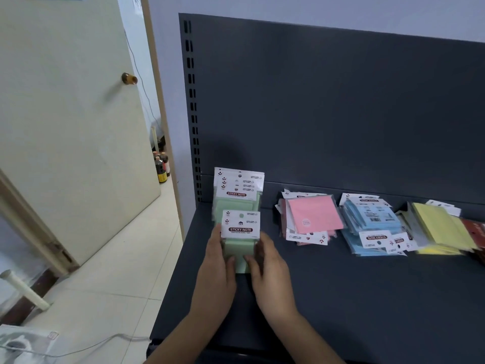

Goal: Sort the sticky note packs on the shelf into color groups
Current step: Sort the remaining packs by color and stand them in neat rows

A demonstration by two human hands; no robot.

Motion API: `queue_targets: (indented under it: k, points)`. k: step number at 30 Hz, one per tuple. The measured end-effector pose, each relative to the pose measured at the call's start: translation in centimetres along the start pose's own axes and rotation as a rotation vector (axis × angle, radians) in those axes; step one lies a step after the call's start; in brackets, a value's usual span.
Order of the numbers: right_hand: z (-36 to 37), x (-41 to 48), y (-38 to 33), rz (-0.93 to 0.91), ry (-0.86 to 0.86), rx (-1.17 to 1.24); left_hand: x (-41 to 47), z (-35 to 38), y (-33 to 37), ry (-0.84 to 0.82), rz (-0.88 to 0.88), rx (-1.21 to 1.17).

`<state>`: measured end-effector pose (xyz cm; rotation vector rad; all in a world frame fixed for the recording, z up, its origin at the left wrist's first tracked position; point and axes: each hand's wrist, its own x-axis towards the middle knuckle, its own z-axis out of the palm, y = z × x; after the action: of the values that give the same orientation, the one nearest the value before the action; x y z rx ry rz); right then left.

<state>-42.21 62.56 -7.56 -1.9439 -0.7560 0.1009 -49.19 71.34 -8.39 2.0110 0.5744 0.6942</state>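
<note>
On the dark grey shelf (341, 298), sticky note packs lie in colour piles. At the far left, several green packs (237, 198) form a fanned stack. In front of it, my left hand (216, 266) and my right hand (270, 269) together grip a small bundle of green packs (240, 232) by its sides, thumbs on its face. To the right lie a pink pile (313, 216), a blue pile (372, 224) and a yellow pile (441, 227). Dark red packs (475, 229) sit at the right edge, partly cut off.
The shelf's upright back panel (341, 114) rises behind the piles, with a slotted post (193, 109) at its left. Left of the shelf are an open door (65, 114), a tiled floor (118, 258) and bottles (161, 166) on the floor.
</note>
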Motion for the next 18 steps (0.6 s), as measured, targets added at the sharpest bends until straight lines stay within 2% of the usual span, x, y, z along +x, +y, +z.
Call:
queue_targets:
  k: [7, 11, 18]
  points:
    - [2.2, 3.8, 1.1, -0.020, 0.000, -0.030, 4.1, -0.2, -2.2, 0.014, 0.042, 0.035]
    - [2.9, 5.0, 2.1, 0.001, 0.048, -0.068, 5.6, 0.4, -3.3, 0.086, 0.003, 0.111]
    - [3.3, 5.7, 3.0, 0.063, 0.119, -0.103, 6.2, 0.9, -3.7, 0.136, 0.045, 0.202]
